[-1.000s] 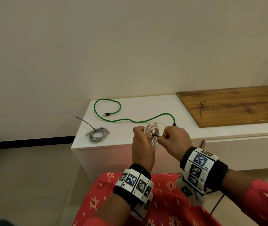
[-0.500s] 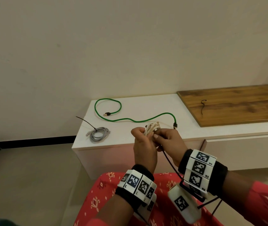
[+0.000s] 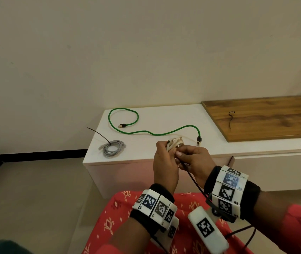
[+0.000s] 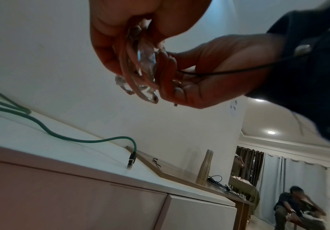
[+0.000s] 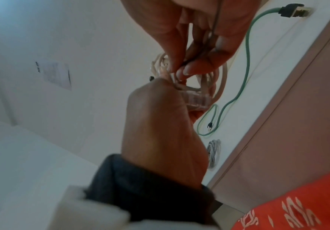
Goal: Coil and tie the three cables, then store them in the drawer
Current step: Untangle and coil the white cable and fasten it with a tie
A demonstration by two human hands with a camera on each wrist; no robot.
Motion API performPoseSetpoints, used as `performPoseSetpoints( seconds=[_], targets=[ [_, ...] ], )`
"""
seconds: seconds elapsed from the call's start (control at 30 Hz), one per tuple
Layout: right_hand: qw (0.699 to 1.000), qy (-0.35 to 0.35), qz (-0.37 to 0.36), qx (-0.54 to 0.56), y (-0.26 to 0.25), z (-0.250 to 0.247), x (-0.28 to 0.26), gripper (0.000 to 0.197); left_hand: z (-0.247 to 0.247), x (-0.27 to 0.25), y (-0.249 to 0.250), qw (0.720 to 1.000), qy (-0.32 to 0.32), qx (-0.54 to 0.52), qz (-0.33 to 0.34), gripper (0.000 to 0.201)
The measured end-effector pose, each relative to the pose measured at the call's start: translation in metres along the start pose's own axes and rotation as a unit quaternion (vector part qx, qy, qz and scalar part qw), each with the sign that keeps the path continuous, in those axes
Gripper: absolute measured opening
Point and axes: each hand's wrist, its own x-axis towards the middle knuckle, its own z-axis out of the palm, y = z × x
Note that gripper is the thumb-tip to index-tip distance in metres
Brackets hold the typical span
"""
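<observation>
My left hand (image 3: 164,158) grips a coiled white cable (image 3: 176,143) in the air in front of the cabinet. My right hand (image 3: 191,158) meets it from the right and pinches a thin black tie (image 3: 191,177) at the coil; the tie's tail runs down toward my right wrist. In the left wrist view the coil (image 4: 140,70) hangs between both hands, and the tie (image 4: 229,71) crosses my right palm. A green cable (image 3: 153,133) lies uncoiled on the white cabinet top (image 3: 164,121). A grey cable (image 3: 112,148) lies coiled and tied at its left end.
A wooden board (image 3: 274,121) covers the cabinet's right part, with another black tie (image 3: 231,119) lying on it. A shut drawer front (image 3: 274,171) sits below it. My red-clothed lap (image 3: 127,226) is under my hands. A wall stands behind.
My right hand has closed in against my left at the white coil. The black tie, a short stub at the coil a second ago, now trails long toward my right wrist.
</observation>
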Motion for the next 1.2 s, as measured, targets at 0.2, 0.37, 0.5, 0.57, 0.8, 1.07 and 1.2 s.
performPoseSetpoints(
  seconds=[0.2, 0.37, 0.5, 0.57, 0.8, 1.07, 1.2],
  targets=[
    [0.997, -0.048, -0.035, -0.056, -0.012, -0.004, -0.002, 0.01, -0.01, 0.01, -0.007, 0.999, 0.029, -0.005, 0.015, 0.007],
    [0.971, -0.137, -0.115, -0.161, -0.017, -0.008, -0.003, 0.025, -0.021, 0.023, -0.014, 0.999, 0.02, -0.034, -0.024, 0.006],
    [0.918, -0.138, -0.23, -0.292, -0.02, -0.008, -0.005, 0.013, -0.031, 0.029, -0.018, 0.995, 0.002, -0.083, -0.061, 0.014],
    [0.892, -0.139, -0.286, -0.322, -0.024, -0.007, -0.008, 0.009, -0.035, 0.029, -0.017, 0.992, -0.006, -0.101, -0.072, 0.014],
    [0.908, -0.229, -0.295, -0.191, -0.041, -0.002, -0.02, 0.008, -0.039, 0.025, -0.009, 0.99, -0.033, -0.12, -0.073, 0.006],
    [0.959, -0.133, -0.144, -0.205, -0.041, -0.007, -0.013, 0.015, -0.035, 0.02, 0.002, 0.993, -0.071, -0.086, -0.04, 0.015],
    [0.96, -0.091, -0.126, -0.233, -0.04, -0.009, -0.01, 0.017, -0.032, 0.018, 0.004, 0.993, -0.079, -0.084, -0.027, 0.01]
  ],
)
